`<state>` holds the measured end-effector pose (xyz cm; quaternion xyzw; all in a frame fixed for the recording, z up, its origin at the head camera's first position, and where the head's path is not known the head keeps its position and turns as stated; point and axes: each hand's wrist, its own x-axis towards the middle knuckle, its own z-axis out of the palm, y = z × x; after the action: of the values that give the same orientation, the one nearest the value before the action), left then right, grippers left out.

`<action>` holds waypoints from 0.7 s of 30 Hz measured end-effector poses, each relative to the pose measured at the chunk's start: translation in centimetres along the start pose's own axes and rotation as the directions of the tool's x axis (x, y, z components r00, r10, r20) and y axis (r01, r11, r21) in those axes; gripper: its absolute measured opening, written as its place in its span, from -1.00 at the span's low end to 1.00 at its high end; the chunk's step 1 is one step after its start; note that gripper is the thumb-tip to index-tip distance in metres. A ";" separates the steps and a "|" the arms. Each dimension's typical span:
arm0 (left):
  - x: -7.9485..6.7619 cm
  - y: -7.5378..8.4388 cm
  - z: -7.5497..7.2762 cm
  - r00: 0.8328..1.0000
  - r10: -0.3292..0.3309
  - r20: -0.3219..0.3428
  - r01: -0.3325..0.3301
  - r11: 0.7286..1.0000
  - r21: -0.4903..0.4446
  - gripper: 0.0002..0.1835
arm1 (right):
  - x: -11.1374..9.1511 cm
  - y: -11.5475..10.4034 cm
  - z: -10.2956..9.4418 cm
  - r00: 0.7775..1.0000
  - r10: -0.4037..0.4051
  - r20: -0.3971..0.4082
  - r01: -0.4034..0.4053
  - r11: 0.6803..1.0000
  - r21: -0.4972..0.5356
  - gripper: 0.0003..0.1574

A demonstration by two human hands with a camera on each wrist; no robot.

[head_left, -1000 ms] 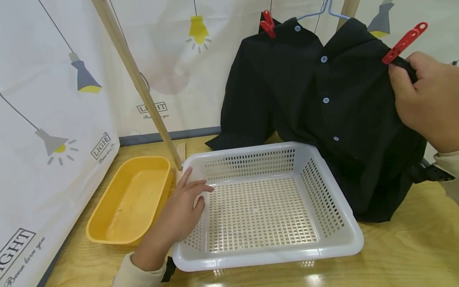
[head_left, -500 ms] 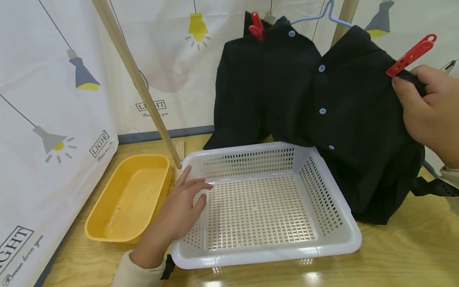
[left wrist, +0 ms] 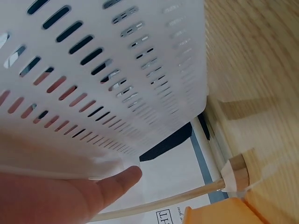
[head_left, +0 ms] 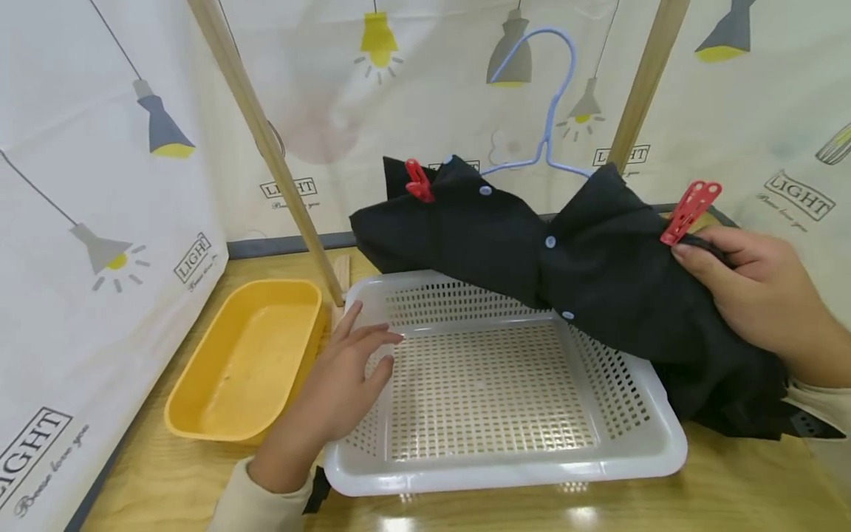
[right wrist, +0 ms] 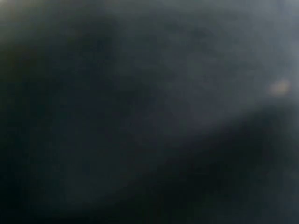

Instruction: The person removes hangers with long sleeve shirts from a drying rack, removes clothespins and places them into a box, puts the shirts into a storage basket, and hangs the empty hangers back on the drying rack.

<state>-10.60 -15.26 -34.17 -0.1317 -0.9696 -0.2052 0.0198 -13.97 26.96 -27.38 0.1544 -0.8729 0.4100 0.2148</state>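
Observation:
My right hand [head_left: 764,288] grips the shoulder of a black shirt [head_left: 612,273] with pale blue buttons. The shirt is on a light blue hanger [head_left: 550,125], whose hook stands free in the air. One red clothespin [head_left: 419,181] is clipped at the left shoulder, another red clothespin [head_left: 691,212] beside my right thumb. The shirt's lower part drapes over the back and right rim of a white perforated basket [head_left: 505,476]. At the basket's left rim rests my left hand [head_left: 339,384], fingers spread. Dark blurred cloth fills the right wrist view.
A yellow tub [head_left: 246,362] stands left of the basket on the wooden table [head_left: 764,488]. Two wooden poles, a left pole [head_left: 266,155] and a right pole [head_left: 645,81], rise behind. A printed cloth backdrop [head_left: 319,96] hangs along the back and left.
My right hand has come down with the shirt and hanger, so the hanger's whole hook now shows, apart from the right pole. The shirt now overhangs the basket. My left hand has stayed put.

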 end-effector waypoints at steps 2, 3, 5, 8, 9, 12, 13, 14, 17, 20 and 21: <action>0.0 -0.1 0.1 1.000 -0.002 -0.007 0.002 1.000 -0.002 -0.66 | -0.4 0.4 0.8 0.999 0.013 0.042 -0.015 0.999 0.046 -0.90; 0.0 -0.1 0.1 1.000 0.002 -0.013 -0.002 1.000 -0.004 -0.65 | -0.6 0.6 1.2 0.997 0.026 0.070 -0.030 0.998 0.064 -0.90; 0.0 -0.2 0.1 1.000 0.010 -0.026 -0.010 1.000 -0.003 -0.64 | -1.0 1.0 1.9 0.992 0.046 0.120 -0.057 0.994 0.089 -0.88; 0.1 -0.3 0.1 0.999 0.022 -0.036 -0.022 1.000 -0.009 -0.63 | -1.5 1.6 2.6 0.980 0.059 0.192 -0.083 0.989 0.119 -0.86; 0.1 -0.3 0.1 0.999 0.018 -0.037 -0.019 1.000 -0.017 -0.62 | -1.6 1.7 2.7 0.976 0.063 0.206 -0.089 0.989 0.120 -0.86; 0.3 -0.4 0.1 0.999 0.023 -0.047 -0.025 0.999 -0.037 -0.60 | -1.8 2.0 3.3 0.970 0.061 0.234 -0.094 0.987 0.134 -0.87; 0.3 -0.4 0.1 0.998 0.019 -0.051 -0.021 0.999 -0.044 -0.60 | -1.9 2.1 3.5 0.968 0.065 0.242 -0.099 0.986 0.134 -0.87; 0.3 -0.4 0.1 0.998 0.017 -0.055 -0.020 0.999 -0.051 -0.59 | -1.9 2.1 3.7 0.965 0.070 0.252 -0.106 0.985 0.134 -0.87; 0.3 -0.5 0.0 0.998 0.018 -0.064 -0.021 0.999 -0.045 -0.56 | -2.1 2.0 4.2 0.954 0.070 0.291 -0.110 0.986 0.124 -0.87; 0.2 -0.5 -0.1 0.998 0.006 -0.060 -0.009 0.999 -0.043 -0.52 | -2.3 2.1 4.6 0.939 0.049 0.340 -0.102 0.985 0.139 -0.85; 0.1 -0.5 -0.1 0.998 0.006 -0.059 -0.008 0.999 -0.041 -0.51 | -2.4 2.2 4.6 0.934 0.043 0.354 -0.098 0.986 0.138 -0.85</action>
<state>-10.87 -15.74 -34.30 -0.1295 -0.9637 -0.2289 0.0465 -14.01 24.91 -32.67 0.2095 -0.8679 0.4495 0.0289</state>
